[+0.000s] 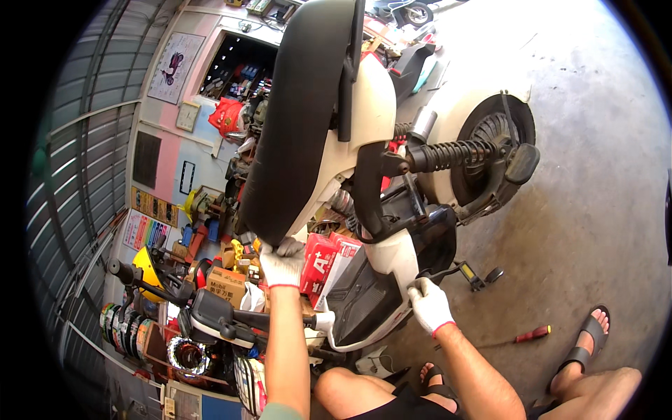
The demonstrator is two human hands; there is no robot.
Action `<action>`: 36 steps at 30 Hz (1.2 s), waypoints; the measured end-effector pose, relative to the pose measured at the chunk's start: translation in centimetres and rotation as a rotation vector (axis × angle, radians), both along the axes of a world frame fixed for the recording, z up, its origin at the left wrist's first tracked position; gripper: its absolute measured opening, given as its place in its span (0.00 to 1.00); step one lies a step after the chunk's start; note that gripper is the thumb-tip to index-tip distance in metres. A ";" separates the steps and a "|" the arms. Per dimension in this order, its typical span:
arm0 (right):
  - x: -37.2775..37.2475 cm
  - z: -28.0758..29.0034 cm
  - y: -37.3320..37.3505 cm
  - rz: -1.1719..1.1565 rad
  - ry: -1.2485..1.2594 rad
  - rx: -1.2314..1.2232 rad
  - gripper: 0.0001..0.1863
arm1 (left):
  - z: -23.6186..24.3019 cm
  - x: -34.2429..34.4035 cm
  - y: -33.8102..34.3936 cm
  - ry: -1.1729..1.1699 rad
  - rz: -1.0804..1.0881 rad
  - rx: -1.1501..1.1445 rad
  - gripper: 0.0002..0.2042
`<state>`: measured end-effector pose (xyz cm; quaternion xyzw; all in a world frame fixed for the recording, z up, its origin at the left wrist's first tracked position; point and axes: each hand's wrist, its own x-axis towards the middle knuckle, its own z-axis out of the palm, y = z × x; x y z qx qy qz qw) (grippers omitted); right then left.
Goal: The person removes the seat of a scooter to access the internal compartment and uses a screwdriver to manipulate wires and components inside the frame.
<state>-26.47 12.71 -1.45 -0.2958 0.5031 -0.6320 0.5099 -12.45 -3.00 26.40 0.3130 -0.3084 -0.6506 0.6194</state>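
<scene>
A white and black scooter with a long black seat fills the middle of the view. My left hand, in a white glove with grey fingers, is closed at the seat's front end, its fingertips partly hidden there. Lower and to the right, my right hand, gloved the same way, has its fingers curled on the edge of the white body panel beside the black footboard. Behind the footboard stand red and white boxes.
A screwdriver with a red handle lies on the concrete floor near a sandalled foot. The rear wheel and shock absorber are at right. A yellow helmet, a handlebar and a cardboard box crowd the left.
</scene>
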 end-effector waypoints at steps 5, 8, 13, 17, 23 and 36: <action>0.3 -1.7 0.5 0.049 0.000 0.109 0.14 | -0.3 0.3 2.5 -0.056 -0.041 -0.061 0.16; 0.5 -3.7 0.0 0.073 0.011 0.135 0.14 | 0.1 -0.4 1.2 -0.039 0.017 -0.020 0.17; 1.0 -5.7 0.1 0.112 0.012 0.201 0.14 | 0.6 -1.8 2.0 -0.177 0.094 -0.112 0.25; 1.7 -7.0 0.1 0.095 0.010 0.222 0.13 | 2.4 -0.8 1.8 -0.376 0.067 -0.067 0.26; 3.4 -7.9 -1.1 0.086 -0.021 0.209 0.13 | 1.4 0.3 -0.7 -0.251 0.042 -0.095 0.18; 3.0 -6.9 -1.0 0.432 0.091 0.177 0.18 | 1.1 8.6 0.1 0.048 -0.061 -0.035 0.25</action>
